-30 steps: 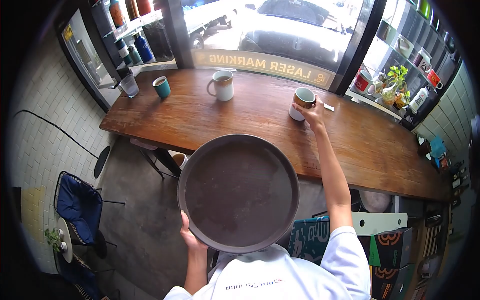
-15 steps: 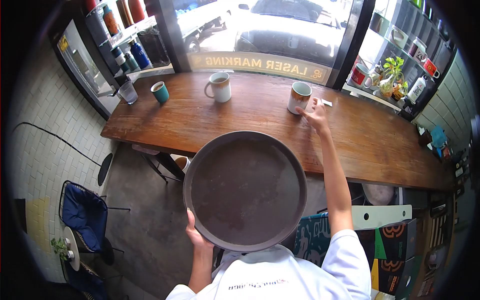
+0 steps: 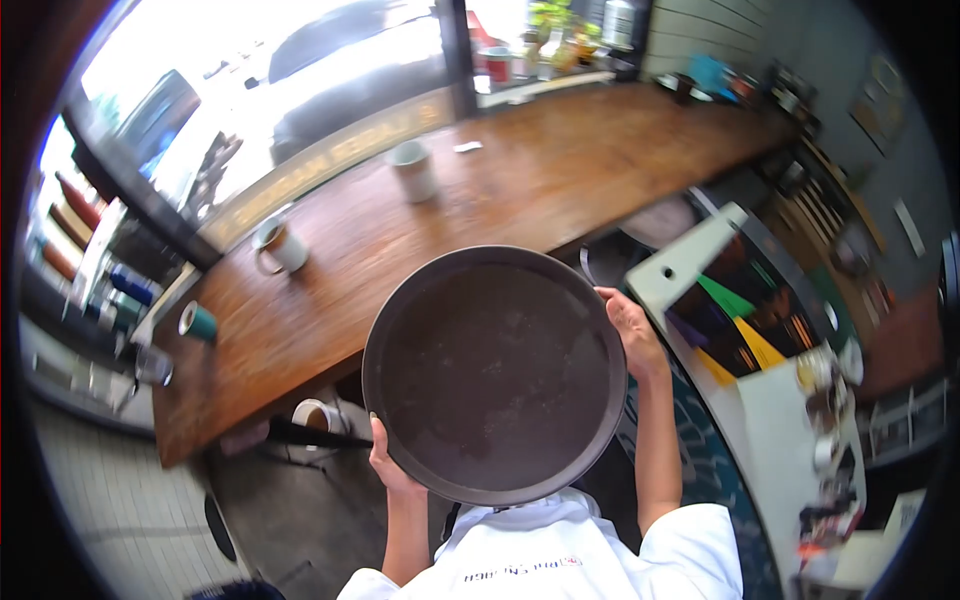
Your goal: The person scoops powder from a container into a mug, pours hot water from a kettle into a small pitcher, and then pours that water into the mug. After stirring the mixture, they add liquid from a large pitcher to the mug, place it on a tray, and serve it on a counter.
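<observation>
A round dark brown serving tray (image 3: 495, 375) is held in front of my body, its upper face bare. My left hand (image 3: 395, 465) grips its lower left rim, thumb on the edge and the other fingers hidden underneath. At the right rim is my right hand (image 3: 635, 335), closed on the edge. Beyond the tray, a pale mug (image 3: 413, 172) stands blurred on the wooden table (image 3: 560, 165). Farther left on that table are a white and brown mug (image 3: 285, 248) with a handle, a green cup (image 3: 198, 322) and a clear glass (image 3: 153, 365).
A small white piece (image 3: 467, 147) lies on the table. Beyond the table is a window with a parked car outside. To my right stands a white counter (image 3: 765, 425) with several boxes and jars. A wastebasket-like white container (image 3: 318, 415) sits below the table.
My right hand has left the pale mug and come back onto the tray's right rim. My view has turned to the right, showing the counter. My left hand keeps its hold.
</observation>
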`<action>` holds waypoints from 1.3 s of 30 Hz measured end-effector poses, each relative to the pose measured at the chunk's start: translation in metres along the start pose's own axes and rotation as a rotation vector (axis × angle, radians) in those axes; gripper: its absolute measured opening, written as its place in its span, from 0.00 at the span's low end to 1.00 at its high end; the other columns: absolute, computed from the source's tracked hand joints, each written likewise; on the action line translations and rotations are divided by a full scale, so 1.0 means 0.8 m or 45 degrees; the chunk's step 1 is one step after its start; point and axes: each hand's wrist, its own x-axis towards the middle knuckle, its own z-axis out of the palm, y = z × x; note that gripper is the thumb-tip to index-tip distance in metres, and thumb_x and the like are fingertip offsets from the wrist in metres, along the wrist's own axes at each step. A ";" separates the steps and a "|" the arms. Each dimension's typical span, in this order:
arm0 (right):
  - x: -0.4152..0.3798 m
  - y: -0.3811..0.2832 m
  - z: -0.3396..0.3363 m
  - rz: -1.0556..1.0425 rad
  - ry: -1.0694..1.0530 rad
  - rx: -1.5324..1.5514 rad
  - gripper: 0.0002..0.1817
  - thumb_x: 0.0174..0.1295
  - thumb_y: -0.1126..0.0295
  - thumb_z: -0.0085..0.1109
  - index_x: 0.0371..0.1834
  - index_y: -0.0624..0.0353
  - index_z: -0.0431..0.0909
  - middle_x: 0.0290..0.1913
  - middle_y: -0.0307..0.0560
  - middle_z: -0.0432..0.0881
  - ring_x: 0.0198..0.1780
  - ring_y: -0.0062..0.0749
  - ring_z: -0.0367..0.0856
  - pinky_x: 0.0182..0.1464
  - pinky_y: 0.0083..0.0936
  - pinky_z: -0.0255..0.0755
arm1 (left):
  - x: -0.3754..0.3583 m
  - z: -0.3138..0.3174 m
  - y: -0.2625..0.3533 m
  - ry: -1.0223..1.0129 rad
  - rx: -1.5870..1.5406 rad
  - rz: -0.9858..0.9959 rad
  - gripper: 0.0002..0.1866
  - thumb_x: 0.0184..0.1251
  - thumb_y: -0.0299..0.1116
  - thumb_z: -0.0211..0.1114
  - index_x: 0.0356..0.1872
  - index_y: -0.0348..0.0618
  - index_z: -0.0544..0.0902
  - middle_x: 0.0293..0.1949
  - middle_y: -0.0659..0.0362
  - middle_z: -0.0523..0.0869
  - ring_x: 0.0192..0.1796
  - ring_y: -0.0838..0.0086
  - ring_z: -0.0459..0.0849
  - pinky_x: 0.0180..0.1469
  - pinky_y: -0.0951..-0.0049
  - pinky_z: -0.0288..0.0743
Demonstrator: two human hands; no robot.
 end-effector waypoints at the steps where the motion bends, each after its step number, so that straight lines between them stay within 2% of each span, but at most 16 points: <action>1: -0.030 0.005 -0.009 -0.050 0.057 -0.025 0.30 0.71 0.51 0.52 0.65 0.67 0.66 0.54 0.44 0.81 0.54 0.21 0.78 0.57 0.19 0.72 | 0.006 0.003 -0.002 -0.026 -0.002 -0.083 0.28 0.79 0.49 0.47 0.67 0.37 0.69 0.64 0.48 0.76 0.61 0.54 0.80 0.63 0.55 0.74; 4: -0.119 0.016 -0.022 -0.098 0.332 -0.120 0.26 0.72 0.57 0.55 0.64 0.66 0.68 0.53 0.40 0.81 0.53 0.17 0.76 0.57 0.16 0.69 | 0.019 0.017 -0.012 -0.119 0.011 -0.355 0.28 0.79 0.49 0.44 0.68 0.36 0.69 0.65 0.47 0.76 0.61 0.53 0.79 0.63 0.55 0.74; 6: -0.182 0.017 -0.017 -0.109 0.683 -0.321 0.22 0.74 0.62 0.55 0.63 0.66 0.70 0.50 0.36 0.80 0.50 0.13 0.74 0.54 0.14 0.68 | 0.024 0.028 -0.031 -0.063 0.099 -0.492 0.28 0.80 0.48 0.42 0.68 0.36 0.69 0.66 0.47 0.75 0.61 0.52 0.79 0.63 0.55 0.75; 7: -0.211 0.012 -0.008 -0.221 0.813 -0.344 0.19 0.74 0.65 0.53 0.61 0.66 0.72 0.48 0.34 0.80 0.46 0.10 0.73 0.51 0.12 0.66 | 0.025 0.033 -0.045 -0.098 0.105 -0.577 0.28 0.80 0.48 0.42 0.68 0.36 0.69 0.66 0.47 0.75 0.61 0.52 0.79 0.63 0.55 0.75; 10: -0.315 0.005 0.014 -0.300 1.194 -0.398 0.17 0.74 0.67 0.53 0.59 0.67 0.75 0.47 0.35 0.81 0.46 0.13 0.74 0.51 0.14 0.67 | 0.026 0.043 -0.081 -0.234 0.088 -0.910 0.26 0.79 0.45 0.42 0.67 0.36 0.70 0.65 0.47 0.76 0.60 0.53 0.80 0.62 0.56 0.75; 14: -0.455 0.019 0.037 -0.373 1.677 -0.495 0.16 0.73 0.69 0.53 0.57 0.67 0.76 0.41 0.33 0.80 0.42 0.12 0.73 0.48 0.12 0.66 | 0.009 0.055 -0.152 -0.378 0.052 -1.368 0.23 0.75 0.40 0.45 0.59 0.34 0.77 0.56 0.46 0.83 0.54 0.55 0.84 0.57 0.58 0.80; 18: -0.589 0.031 0.092 -0.447 2.137 -0.527 0.18 0.70 0.68 0.58 0.57 0.68 0.77 0.40 0.32 0.78 0.40 0.11 0.71 0.45 0.11 0.65 | -0.053 0.098 -0.216 -0.402 0.174 -1.737 0.21 0.69 0.37 0.49 0.52 0.33 0.82 0.49 0.47 0.87 0.46 0.56 0.87 0.49 0.60 0.84; 19: -0.619 0.033 0.108 -0.472 2.237 -0.434 0.18 0.69 0.68 0.60 0.58 0.69 0.77 0.41 0.33 0.78 0.42 0.12 0.72 0.48 0.11 0.65 | -0.074 0.106 -0.230 -0.427 0.182 -1.807 0.21 0.69 0.37 0.49 0.52 0.33 0.82 0.49 0.47 0.87 0.46 0.56 0.87 0.49 0.60 0.84; 22: -0.705 0.026 0.159 -0.516 2.461 -0.333 0.19 0.69 0.68 0.60 0.58 0.69 0.77 0.40 0.34 0.78 0.43 0.13 0.72 0.49 0.11 0.65 | -0.148 0.120 -0.272 -0.514 0.144 -2.018 0.21 0.66 0.38 0.51 0.50 0.33 0.82 0.47 0.47 0.87 0.44 0.56 0.88 0.48 0.61 0.85; 25: -0.789 0.029 0.196 -0.527 2.702 -0.294 0.19 0.70 0.67 0.59 0.57 0.68 0.77 0.38 0.33 0.77 0.42 0.13 0.72 0.49 0.12 0.64 | -0.230 0.118 -0.309 -0.587 0.229 -2.168 0.21 0.65 0.39 0.51 0.47 0.33 0.83 0.44 0.48 0.88 0.41 0.56 0.88 0.47 0.60 0.84; 28: -0.877 0.026 0.228 -0.439 2.805 -0.318 0.18 0.70 0.65 0.58 0.55 0.68 0.78 0.35 0.31 0.75 0.39 0.14 0.70 0.47 0.13 0.64 | -0.316 0.108 -0.341 -0.592 0.199 -2.173 0.21 0.64 0.39 0.51 0.45 0.34 0.83 0.43 0.48 0.88 0.41 0.56 0.88 0.47 0.60 0.84; 31: -0.936 0.027 0.249 -0.500 2.919 -0.313 0.17 0.70 0.65 0.58 0.53 0.69 0.78 0.33 0.30 0.73 0.38 0.14 0.69 0.47 0.13 0.63 | -0.389 0.117 -0.366 -0.663 0.223 -2.279 0.20 0.61 0.40 0.53 0.43 0.35 0.84 0.42 0.49 0.88 0.41 0.57 0.87 0.47 0.62 0.83; 33: -0.979 0.034 0.256 -0.513 2.957 -0.317 0.17 0.70 0.65 0.58 0.52 0.69 0.78 0.33 0.30 0.74 0.38 0.13 0.69 0.47 0.13 0.63 | -0.436 0.121 -0.385 -0.572 0.368 -2.208 0.19 0.59 0.40 0.55 0.43 0.36 0.85 0.42 0.50 0.88 0.41 0.58 0.86 0.48 0.63 0.82; 36: -1.031 0.039 0.263 -0.452 3.041 -0.306 0.17 0.70 0.64 0.58 0.51 0.69 0.79 0.34 0.31 0.75 0.39 0.15 0.71 0.49 0.14 0.64 | -0.481 0.110 -0.435 -0.624 0.407 -2.238 0.20 0.58 0.41 0.57 0.43 0.37 0.84 0.41 0.51 0.88 0.41 0.58 0.86 0.50 0.63 0.81; 37: -1.045 0.040 0.258 -0.487 3.099 -0.309 0.18 0.70 0.63 0.58 0.51 0.69 0.79 0.34 0.32 0.75 0.40 0.16 0.71 0.49 0.14 0.64 | -0.492 0.102 -0.456 -0.655 0.269 -2.326 0.22 0.57 0.43 0.58 0.46 0.37 0.84 0.46 0.49 0.87 0.46 0.56 0.85 0.53 0.60 0.79; 39: -1.081 0.050 0.250 -0.523 3.223 -0.292 0.18 0.69 0.62 0.59 0.52 0.69 0.78 0.35 0.33 0.75 0.40 0.18 0.70 0.49 0.14 0.62 | -0.534 0.117 -0.483 -0.690 0.349 -2.341 0.22 0.58 0.44 0.58 0.47 0.37 0.84 0.47 0.49 0.87 0.47 0.56 0.84 0.54 0.60 0.78</action>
